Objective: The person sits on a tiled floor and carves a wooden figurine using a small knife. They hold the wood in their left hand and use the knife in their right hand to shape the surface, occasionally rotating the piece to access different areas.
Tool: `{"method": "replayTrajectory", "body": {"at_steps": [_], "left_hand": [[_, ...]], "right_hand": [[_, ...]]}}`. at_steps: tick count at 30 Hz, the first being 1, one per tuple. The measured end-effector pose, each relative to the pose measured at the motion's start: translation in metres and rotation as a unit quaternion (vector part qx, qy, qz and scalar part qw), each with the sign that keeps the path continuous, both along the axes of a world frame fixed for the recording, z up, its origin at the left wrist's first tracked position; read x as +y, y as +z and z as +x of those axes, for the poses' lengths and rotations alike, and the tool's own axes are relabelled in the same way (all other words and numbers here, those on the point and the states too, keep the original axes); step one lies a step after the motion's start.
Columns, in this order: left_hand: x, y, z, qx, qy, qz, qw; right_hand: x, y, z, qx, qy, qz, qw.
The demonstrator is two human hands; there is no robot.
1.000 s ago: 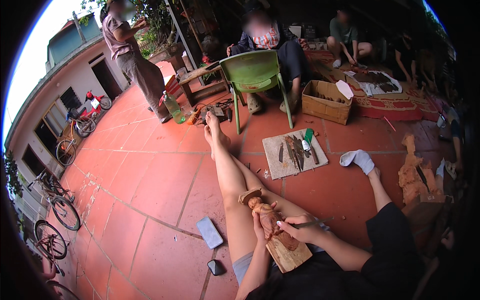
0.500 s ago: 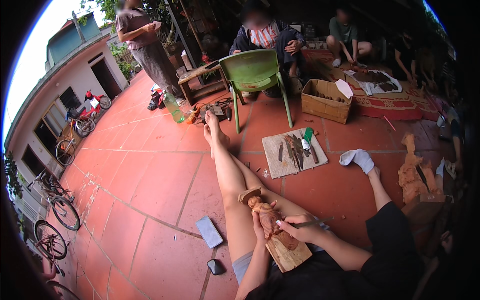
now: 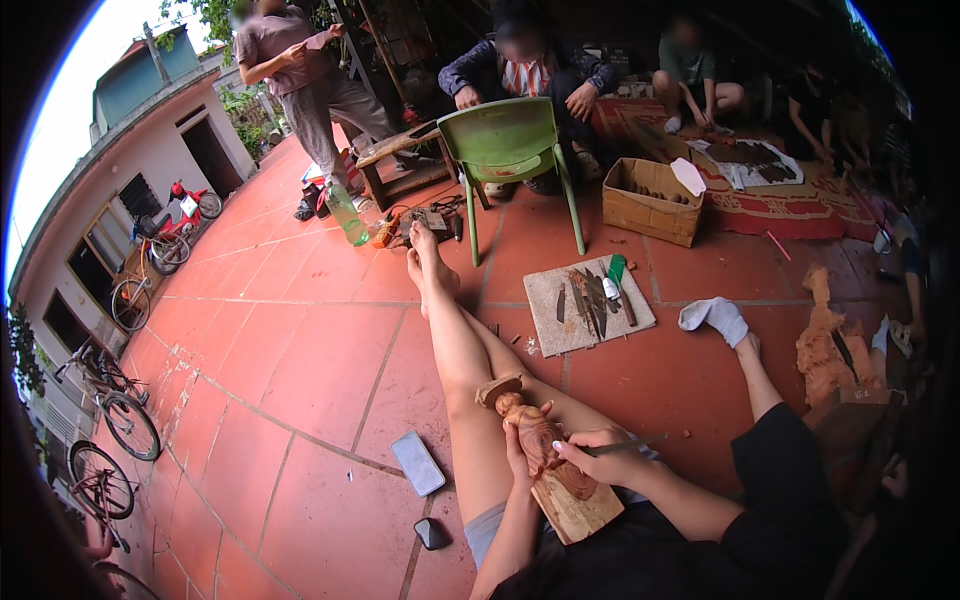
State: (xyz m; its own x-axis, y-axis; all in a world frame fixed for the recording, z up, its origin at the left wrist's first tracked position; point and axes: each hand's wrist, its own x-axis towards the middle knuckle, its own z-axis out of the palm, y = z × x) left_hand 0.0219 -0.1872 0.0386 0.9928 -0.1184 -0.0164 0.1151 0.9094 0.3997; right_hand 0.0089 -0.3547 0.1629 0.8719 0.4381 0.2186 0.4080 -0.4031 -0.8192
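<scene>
A carved wooden figurine with a broad hat and a pale block base lies tilted across my lap. My left hand wraps round its side, fingers and thumb gripping it. In my right hand is a thin dark carving tool, held like a pen. That hand rests against the figurine's front, and the tool's handle end points off to the right. Where the tool's tip meets the wood is hidden by my fingers.
Beyond my legs a mat bears several carving tools. A green plastic chair and a cardboard box stand farther off. A phone and a small black case lie on the left. A large rough carving stands right. Other people are around.
The standing person at the far left has stepped with legs apart. The person behind the green chair has shifted arms and posture. My hands and the figurine look unmoved.
</scene>
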Motion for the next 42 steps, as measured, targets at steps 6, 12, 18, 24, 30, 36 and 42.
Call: {"method": "replayTrajectory", "body": {"at_steps": [6, 12, 18, 24, 30, 36, 42], "left_hand": [[0.004, -0.012, 0.003, -0.017, -0.035, -0.008, 0.999], [-0.005, 0.003, 0.001, -0.013, 0.002, -0.007, 1.000], [0.004, -0.009, 0.001, -0.010, -0.021, -0.022, 0.999], [-0.007, 0.006, 0.002, -0.029, -0.007, -0.020, 0.999], [-0.006, 0.009, -0.001, -0.018, 0.018, -0.006, 1.000], [-0.005, 0.008, -0.001, -0.019, 0.005, -0.012, 1.000], [-0.001, 0.000, 0.001, -0.031, -0.008, -0.015, 0.999]], "right_hand": [[-0.001, 0.005, -0.001, 0.017, 0.009, 0.002, 1.000], [0.001, -0.018, 0.001, 0.039, 0.000, 0.012, 0.999], [0.001, 0.003, 0.000, 0.011, 0.007, -0.009, 1.000], [-0.002, 0.008, -0.001, -0.002, -0.006, -0.007, 1.000], [0.003, -0.018, 0.002, 0.043, 0.000, 0.019, 0.999], [0.003, -0.021, 0.002, 0.036, 0.000, 0.022, 0.999], [0.003, -0.019, 0.002, 0.037, 0.002, 0.020, 0.999]]}}
